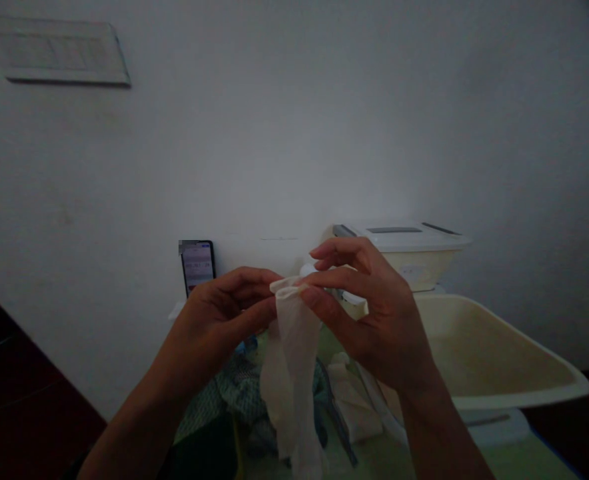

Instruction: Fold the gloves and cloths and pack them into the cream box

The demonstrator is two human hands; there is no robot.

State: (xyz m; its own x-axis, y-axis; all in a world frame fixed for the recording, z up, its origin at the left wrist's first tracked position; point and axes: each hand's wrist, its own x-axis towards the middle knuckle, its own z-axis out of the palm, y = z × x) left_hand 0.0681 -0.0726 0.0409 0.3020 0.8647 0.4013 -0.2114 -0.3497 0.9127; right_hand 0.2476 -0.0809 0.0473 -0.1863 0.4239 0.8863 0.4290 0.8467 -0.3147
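A thin, limp white piece that looks like a sock or glove (297,333) hangs between my hands, its gathered top edge uppermost. My left hand (219,313) pinches the left side of that edge between thumb and fingers. On the right side, my right hand (369,300) pinches it with thumb and index finger, the other fingers raised. Behind the index fingertip shows a small white rounded thing (308,269), too blurred to name. Lower down, the hanging end covers part of a green patterned cloth (244,387).
A phone (198,267) leans upright at the wall, left of centre. To the right stands a large cream basin (514,340), with a white lidded box (414,250) behind it. Another white cloth piece (354,400) lies below my right hand. A dark red surface (19,373) is at far left.
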